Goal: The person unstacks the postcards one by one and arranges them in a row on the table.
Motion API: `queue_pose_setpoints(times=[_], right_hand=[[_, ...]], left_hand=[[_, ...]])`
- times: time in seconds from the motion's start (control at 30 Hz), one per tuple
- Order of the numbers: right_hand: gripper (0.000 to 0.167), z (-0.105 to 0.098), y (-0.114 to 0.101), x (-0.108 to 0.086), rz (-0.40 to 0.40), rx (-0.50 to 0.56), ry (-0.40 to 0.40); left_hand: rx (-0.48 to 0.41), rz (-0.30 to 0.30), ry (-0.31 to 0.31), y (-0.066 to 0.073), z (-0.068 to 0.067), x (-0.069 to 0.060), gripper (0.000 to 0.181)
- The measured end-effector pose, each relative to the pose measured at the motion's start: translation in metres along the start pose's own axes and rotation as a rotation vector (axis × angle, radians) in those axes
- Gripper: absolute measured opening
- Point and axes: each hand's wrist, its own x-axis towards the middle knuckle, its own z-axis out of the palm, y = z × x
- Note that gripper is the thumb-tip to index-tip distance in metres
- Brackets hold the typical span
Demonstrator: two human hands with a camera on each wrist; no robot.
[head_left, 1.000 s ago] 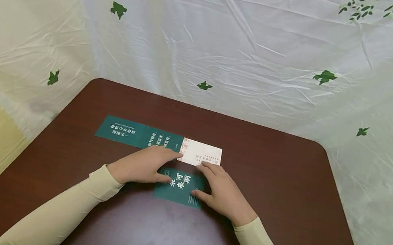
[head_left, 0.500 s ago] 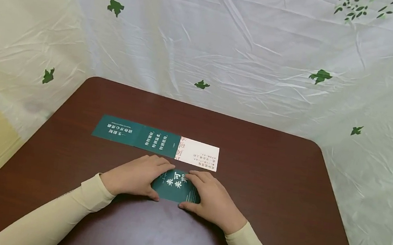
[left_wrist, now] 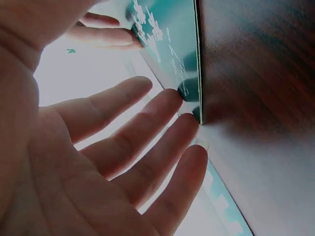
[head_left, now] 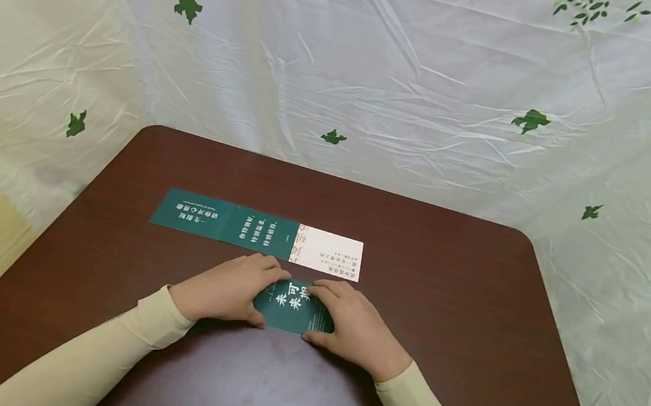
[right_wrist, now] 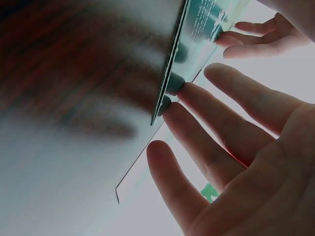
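Observation:
A dark green card (head_left: 288,319) with white characters lies flat on the table, between my two hands. My left hand (head_left: 225,290) touches its left side, the thumb at the near edge and the fingers toward the far edge. On the opposite side my right hand (head_left: 361,328) does likewise. Both wrist views show straight, spread fingers with some tips against the card (left_wrist: 184,44). Its edge (right_wrist: 170,64) looks layered there. Behind the hands runs a row: a green card panel (head_left: 181,211), a second green panel (head_left: 269,231) and a white card (head_left: 329,253) with red characters.
The brown table (head_left: 456,322) has rounded far corners. A pale cloth curtain (head_left: 420,94) with green leaf prints hangs behind it and along the sides. A bright reflection lies on the tabletop nearest the person.
Both hands have drawn back from the row of cards, uncovering its lower part, and settled at the near green card's sides. Over the last half second they have hardly moved.

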Motion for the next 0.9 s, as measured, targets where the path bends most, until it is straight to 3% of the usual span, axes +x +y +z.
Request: queue_pose_setpoints(times=[0.27,0.5,0.7,0.9], right_hand=[[0.075,-0.0033,0.003,0.0002,0.009,0.004,-0.012],[0.077,-0.0062,0.0038,0.0,0.002,0.003,-0.013],[0.079,-0.0063,0.0033,0.0002,0.011,0.015,-0.014],[0.079,-0.0067,0.0025,0.0001,0.011,0.019,-0.017]], left_hand=[[-0.039,-0.032,-0.018,0.0029,-0.002,0.0047,0.09],[-0.087,-0.002,0.004,0.0039,-0.004,0.003,0.091],[-0.111,-0.02,-0.03,0.0043,-0.0052,0.0023,0.09],[-0.093,0.005,-0.044,0.0044,-0.0058,0.0031,0.089]])
